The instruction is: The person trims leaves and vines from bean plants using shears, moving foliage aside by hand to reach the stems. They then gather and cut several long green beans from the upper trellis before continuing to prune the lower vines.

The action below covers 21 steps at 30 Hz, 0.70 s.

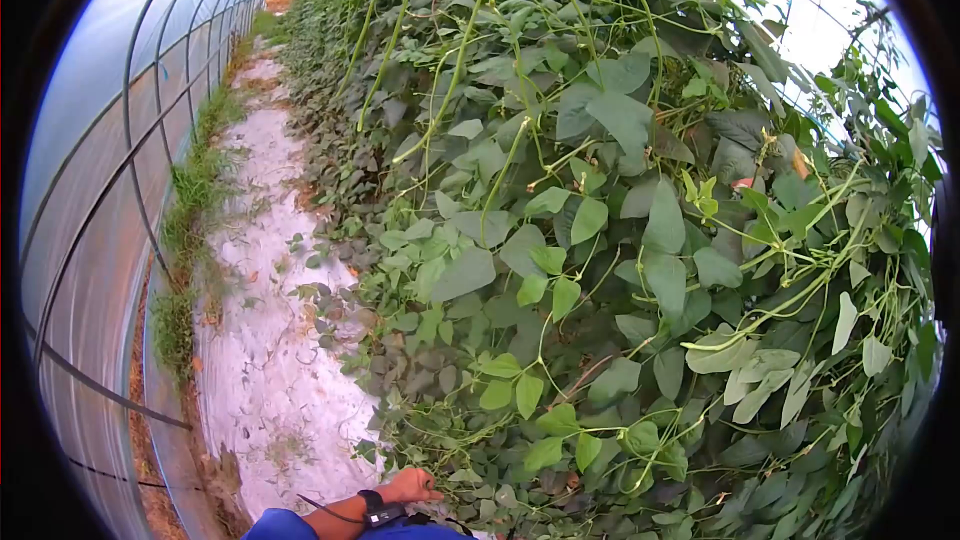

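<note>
Bean vines (590, 240) crowd ahead and rightward, long pods (462, 55) dangling, presumably by their own weight; my left hand (408, 486) curls low beside the vines, grasping what, if anything, I can't tell; my right hand's unseen; black wrist device (382, 514) strapped on

Left grip (412, 486) hard to tell, sleeve (280, 525) cropped

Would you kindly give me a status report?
Left hand low beside leaves, grip unclear. Right hand out of view. Green pods hanging higher, dense leaves behind them.
</note>
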Each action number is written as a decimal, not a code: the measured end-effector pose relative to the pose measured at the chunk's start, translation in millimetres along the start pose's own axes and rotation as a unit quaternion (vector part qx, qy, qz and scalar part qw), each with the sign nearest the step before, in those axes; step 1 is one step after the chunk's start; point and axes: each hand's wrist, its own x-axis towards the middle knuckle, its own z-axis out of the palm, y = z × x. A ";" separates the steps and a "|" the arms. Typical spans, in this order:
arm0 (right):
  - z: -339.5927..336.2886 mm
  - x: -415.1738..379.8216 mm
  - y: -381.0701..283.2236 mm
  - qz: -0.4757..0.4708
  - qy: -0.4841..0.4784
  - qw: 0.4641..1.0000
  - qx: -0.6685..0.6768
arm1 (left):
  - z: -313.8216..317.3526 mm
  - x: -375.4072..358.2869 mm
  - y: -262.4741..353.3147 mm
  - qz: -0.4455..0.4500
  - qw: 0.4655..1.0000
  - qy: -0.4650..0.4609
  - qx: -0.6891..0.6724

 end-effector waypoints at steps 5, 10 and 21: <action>11.8 -3.5 -17.3 0.058 0.021 0.998 -0.024 | -6.8 3.4 4.4 0.051 0.998 0.016 0.034; 21.3 -13.8 -6.7 0.082 0.031 0.996 -0.036 | 3.6 13.3 -11.0 0.030 0.995 -0.014 0.094; -16.9 -56.7 -31.2 0.227 0.068 0.937 0.258 | -40.3 22.1 74.5 0.043 0.938 0.277 -0.204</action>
